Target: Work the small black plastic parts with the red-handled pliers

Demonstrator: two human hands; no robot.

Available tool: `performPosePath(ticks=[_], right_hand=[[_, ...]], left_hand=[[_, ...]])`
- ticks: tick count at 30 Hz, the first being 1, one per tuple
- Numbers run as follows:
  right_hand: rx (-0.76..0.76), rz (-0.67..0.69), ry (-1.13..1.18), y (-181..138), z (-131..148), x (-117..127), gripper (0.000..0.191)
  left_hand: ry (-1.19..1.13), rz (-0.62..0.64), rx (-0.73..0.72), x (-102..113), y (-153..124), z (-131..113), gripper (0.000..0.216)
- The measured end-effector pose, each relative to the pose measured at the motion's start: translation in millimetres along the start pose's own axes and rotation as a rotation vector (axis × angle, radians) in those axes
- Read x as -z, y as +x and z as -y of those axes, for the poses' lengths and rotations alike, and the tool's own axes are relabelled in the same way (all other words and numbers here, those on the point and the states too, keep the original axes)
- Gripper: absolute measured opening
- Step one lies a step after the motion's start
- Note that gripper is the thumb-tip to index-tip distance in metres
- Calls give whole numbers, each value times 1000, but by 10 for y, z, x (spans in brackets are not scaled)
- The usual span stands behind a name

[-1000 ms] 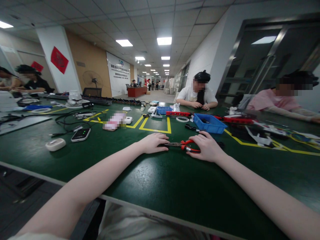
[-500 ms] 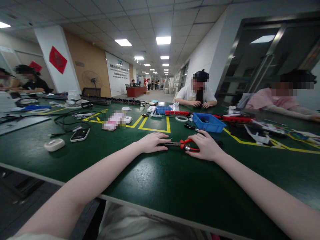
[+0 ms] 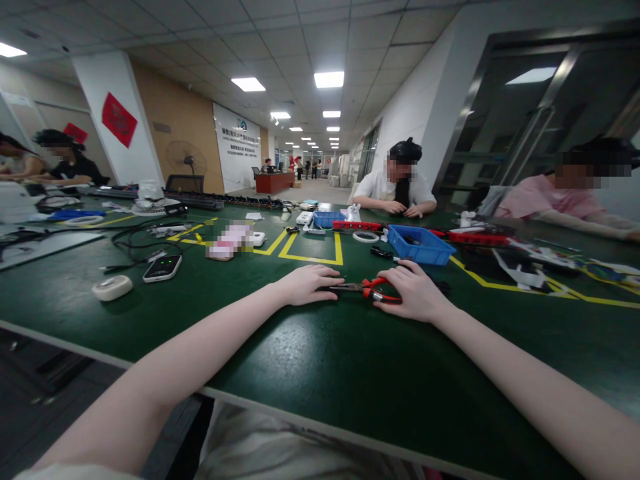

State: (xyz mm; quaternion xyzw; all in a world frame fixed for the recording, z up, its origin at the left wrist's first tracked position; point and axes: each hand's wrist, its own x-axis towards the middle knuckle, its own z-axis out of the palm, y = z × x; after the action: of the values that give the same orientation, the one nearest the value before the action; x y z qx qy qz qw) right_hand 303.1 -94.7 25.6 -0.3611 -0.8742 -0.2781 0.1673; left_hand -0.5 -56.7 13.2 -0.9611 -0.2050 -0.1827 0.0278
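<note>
Red-and-black long-nose pliers [image 3: 369, 288] lie low over the green table, jaws toward the left. My right hand [image 3: 415, 290] is closed around their handles, with the thumb side along the lower handle and a finger raised above the upper one. At the jaw end is my left hand [image 3: 307, 285], its fingers and thumb on either side of the nose. The very tip of the jaws is hidden by those fingers. Just beyond the right hand, a blue tray [image 3: 421, 247] holds dark small parts.
To the left are a roll of white tape [image 3: 112, 288], a dark handheld device [image 3: 163, 268], a pink phone-like object [image 3: 230, 241] and black cables [image 3: 131, 243]. Yellow tape lines [image 3: 311, 260] mark the table. Across it sits a person in white [image 3: 395, 190]; another in pink [image 3: 530, 197] is at right.
The whole view has shifted very slightly, with things appearing a little further right. Both hands keep the same position on the pliers.
</note>
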Motion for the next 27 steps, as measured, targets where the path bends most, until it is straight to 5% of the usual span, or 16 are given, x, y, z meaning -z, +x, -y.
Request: performPosePath(ticks=[27], right_hand=[[12,-12,-17,-8,-25,-35,55]], left_hand=[[21,-61,37,9,6,-30,53]])
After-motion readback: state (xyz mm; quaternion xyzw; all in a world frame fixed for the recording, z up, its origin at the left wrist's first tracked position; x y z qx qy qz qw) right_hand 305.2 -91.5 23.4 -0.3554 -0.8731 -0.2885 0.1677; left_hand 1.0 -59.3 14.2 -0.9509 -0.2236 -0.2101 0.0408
